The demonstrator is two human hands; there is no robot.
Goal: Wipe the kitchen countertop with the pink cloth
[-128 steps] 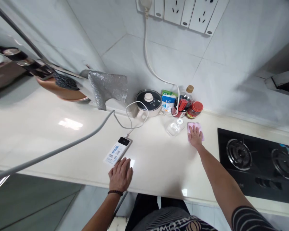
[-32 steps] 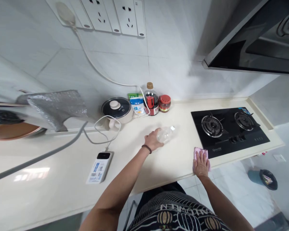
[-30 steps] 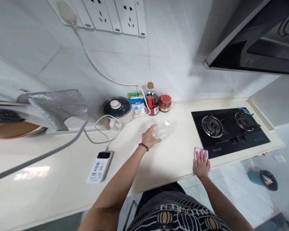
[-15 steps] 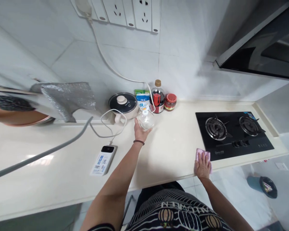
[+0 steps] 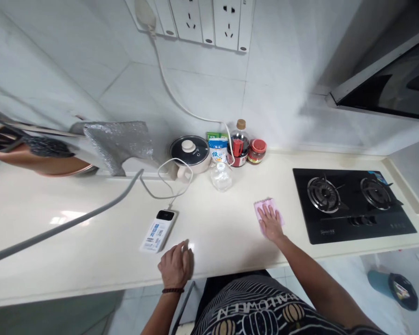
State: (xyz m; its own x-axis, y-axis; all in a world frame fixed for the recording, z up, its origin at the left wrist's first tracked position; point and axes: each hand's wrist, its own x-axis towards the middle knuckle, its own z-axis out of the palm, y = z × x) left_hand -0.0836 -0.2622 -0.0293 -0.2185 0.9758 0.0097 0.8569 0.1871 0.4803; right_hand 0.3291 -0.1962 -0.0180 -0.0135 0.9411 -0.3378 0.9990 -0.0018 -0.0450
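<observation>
My right hand (image 5: 271,224) lies flat with its fingers spread on a pink cloth (image 5: 280,213), pressing it against the counter left of the stove. Near the front edge, my left hand (image 5: 175,266) rests on the countertop with its fingers curled in and no object visible in them. A white power bank (image 5: 158,232) with a lit display lies just beyond that hand. Farther back, a clear rounded jar (image 5: 221,177) stands apart from both hands, in front of the seasoning containers.
Along the wall are a lidded electric pot (image 5: 190,151), a blue-and-white packet (image 5: 218,148), a dark bottle (image 5: 240,135) and a red-lidded jar (image 5: 257,151). A black gas stove (image 5: 352,204) occupies the right side. A grey cable (image 5: 73,218) crosses the left counter.
My left hand has let go of the clear jar and drawn back toward the counter's front edge. My right hand has slid the pink cloth left and farther from the edge.
</observation>
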